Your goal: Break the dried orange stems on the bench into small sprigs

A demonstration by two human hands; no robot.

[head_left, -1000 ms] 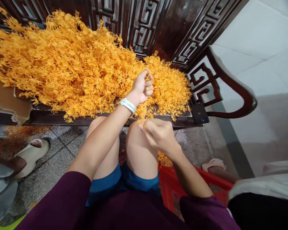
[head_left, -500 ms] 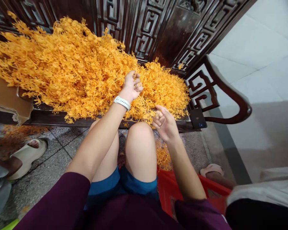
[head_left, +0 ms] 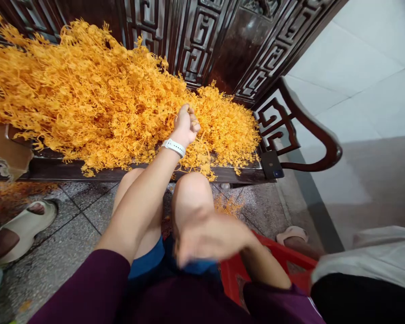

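Note:
A long heap of orange, stringy plastic-looking sprigs [head_left: 87, 99] covers the seat of a dark carved wooden bench [head_left: 155, 173]. My left hand [head_left: 186, 124], with a white watch band on its wrist, is at the heap's right part, its fingers curled; what they hold, if anything, is too small to make out. Over my right knee is my right hand [head_left: 205, 238], blurred by motion and away from the heap, its fingers smeared.
A dark phone [head_left: 272, 164] lies at the bench's right end, by the curved armrest [head_left: 327, 139]. A red plastic stool [head_left: 232, 274] is at my right. Cardboard [head_left: 10, 150] is at the left. Orange bits lie on the floor; other people's feet show on both sides.
My right hand has moved from the heap's front edge back over my right knee. My left hand stays at the heap, its fingers more curled. The view has shifted slightly.

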